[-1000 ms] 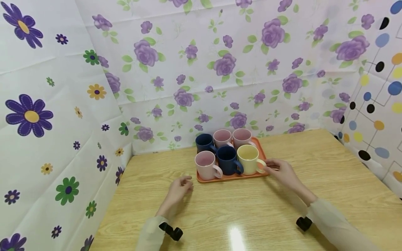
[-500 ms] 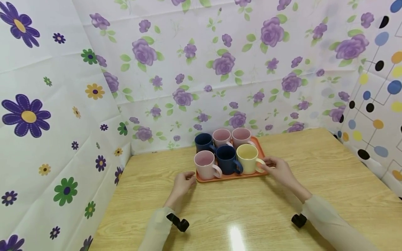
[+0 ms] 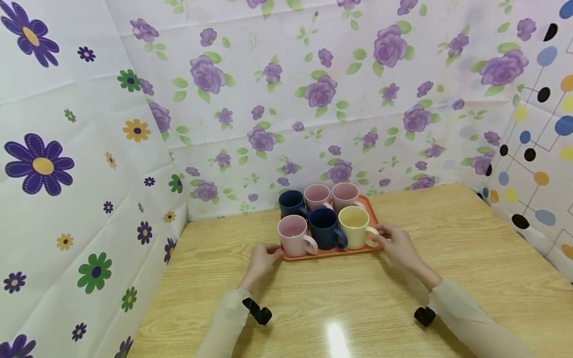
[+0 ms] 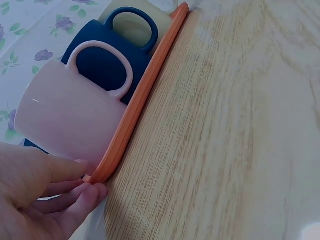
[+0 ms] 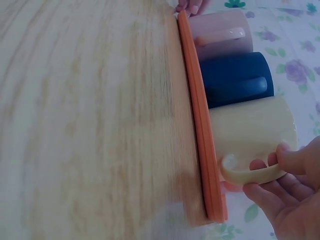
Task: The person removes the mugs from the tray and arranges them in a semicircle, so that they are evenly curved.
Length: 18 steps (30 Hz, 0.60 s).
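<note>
An orange tray (image 3: 329,253) bears two rows of mugs. In front stand a pink mug (image 3: 293,241), a navy mug (image 3: 323,233) and a yellow mug (image 3: 353,233); behind are another navy mug (image 3: 291,203) and two more pink ones. My left hand (image 3: 263,261) pinches the tray's near left corner, with the thumb above the rim and fingers below it in the left wrist view. At the other end, my right hand (image 3: 398,243) holds the handle (image 5: 255,175) of the yellow mug, some fingertips showing through its loop.
The tray sits on a wooden table (image 3: 286,298), close to the floral back sheet (image 3: 268,99). Patterned sheets also hang at the left (image 3: 89,209) and right (image 3: 541,124). A black camera is strapped to each wrist.
My left hand has moved right and slightly up to the tray's corner and taken hold of it. The right hand stays at the yellow mug's handle; tray and mugs look unmoved.
</note>
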Each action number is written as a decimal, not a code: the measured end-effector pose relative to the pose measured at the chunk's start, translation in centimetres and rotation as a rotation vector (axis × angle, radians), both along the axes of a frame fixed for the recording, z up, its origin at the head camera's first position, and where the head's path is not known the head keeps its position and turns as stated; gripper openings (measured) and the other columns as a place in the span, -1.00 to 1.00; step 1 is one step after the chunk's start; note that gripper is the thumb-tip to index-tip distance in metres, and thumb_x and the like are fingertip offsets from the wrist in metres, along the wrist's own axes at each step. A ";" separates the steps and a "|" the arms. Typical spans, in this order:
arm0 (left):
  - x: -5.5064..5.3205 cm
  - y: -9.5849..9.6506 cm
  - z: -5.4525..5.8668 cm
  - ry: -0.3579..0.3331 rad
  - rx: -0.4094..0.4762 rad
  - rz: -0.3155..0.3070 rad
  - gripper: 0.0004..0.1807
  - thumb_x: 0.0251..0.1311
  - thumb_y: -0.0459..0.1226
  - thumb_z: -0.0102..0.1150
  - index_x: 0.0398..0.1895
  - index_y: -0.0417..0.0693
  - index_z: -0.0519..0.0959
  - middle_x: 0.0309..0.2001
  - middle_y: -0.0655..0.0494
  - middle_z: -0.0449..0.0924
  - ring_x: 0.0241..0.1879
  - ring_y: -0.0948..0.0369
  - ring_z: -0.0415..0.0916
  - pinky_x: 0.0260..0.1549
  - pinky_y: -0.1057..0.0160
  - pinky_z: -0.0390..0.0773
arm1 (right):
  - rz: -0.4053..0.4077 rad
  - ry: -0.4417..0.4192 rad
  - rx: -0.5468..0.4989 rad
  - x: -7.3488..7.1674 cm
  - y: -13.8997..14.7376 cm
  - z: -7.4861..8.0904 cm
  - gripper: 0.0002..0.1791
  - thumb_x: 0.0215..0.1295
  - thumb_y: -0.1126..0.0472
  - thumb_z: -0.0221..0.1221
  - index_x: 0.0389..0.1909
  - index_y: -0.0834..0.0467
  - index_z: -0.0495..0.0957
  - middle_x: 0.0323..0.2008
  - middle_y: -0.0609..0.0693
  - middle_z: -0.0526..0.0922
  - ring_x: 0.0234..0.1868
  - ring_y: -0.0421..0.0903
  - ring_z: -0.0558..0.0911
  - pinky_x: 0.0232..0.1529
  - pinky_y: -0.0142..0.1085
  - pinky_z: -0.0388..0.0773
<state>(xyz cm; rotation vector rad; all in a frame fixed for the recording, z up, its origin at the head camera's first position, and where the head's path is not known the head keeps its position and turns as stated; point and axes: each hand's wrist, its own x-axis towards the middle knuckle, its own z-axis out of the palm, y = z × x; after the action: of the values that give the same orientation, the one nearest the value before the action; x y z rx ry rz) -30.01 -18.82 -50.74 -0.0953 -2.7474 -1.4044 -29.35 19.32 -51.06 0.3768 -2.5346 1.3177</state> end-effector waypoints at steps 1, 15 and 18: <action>0.0 0.0 0.0 0.006 -0.009 0.002 -0.75 0.15 -0.40 0.26 -0.12 -0.40 0.66 -0.28 -0.21 0.71 -0.41 0.27 0.61 -0.44 0.40 0.59 | -0.003 0.002 -0.001 0.0 0.0 -0.1 -0.77 0.32 0.25 0.21 -0.05 0.24 0.58 -0.28 0.08 0.72 -0.23 0.02 0.70 -0.38 -0.44 0.58; -0.2 0.5 -0.3 -0.001 -0.006 0.047 -0.78 0.08 -0.45 0.28 -0.19 -0.41 0.67 -0.35 -0.21 0.72 -0.49 0.31 0.58 -0.50 0.45 0.57 | -0.082 0.149 -0.037 0.8 -0.8 -0.2 -0.74 0.24 0.35 0.25 -0.07 0.38 0.62 -0.36 0.18 0.75 -0.36 0.07 0.73 -0.48 -0.55 0.52; -0.3 0.5 -0.2 -0.044 0.043 0.052 -0.78 0.10 -0.46 0.26 -0.19 -0.43 0.66 -0.32 -0.24 0.71 -0.47 0.27 0.63 -0.48 0.43 0.63 | -0.089 0.172 -0.034 0.9 -0.8 -0.2 -0.73 0.22 0.35 0.27 -0.08 0.39 0.63 -0.35 0.21 0.75 -0.37 0.03 0.73 -0.54 -0.55 0.48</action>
<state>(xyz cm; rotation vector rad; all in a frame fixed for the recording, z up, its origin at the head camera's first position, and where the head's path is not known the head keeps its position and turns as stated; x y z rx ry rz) -30.26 -18.29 -50.97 0.0091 -2.7312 -1.4688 -28.49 18.51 -51.24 0.3497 -2.3563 1.2382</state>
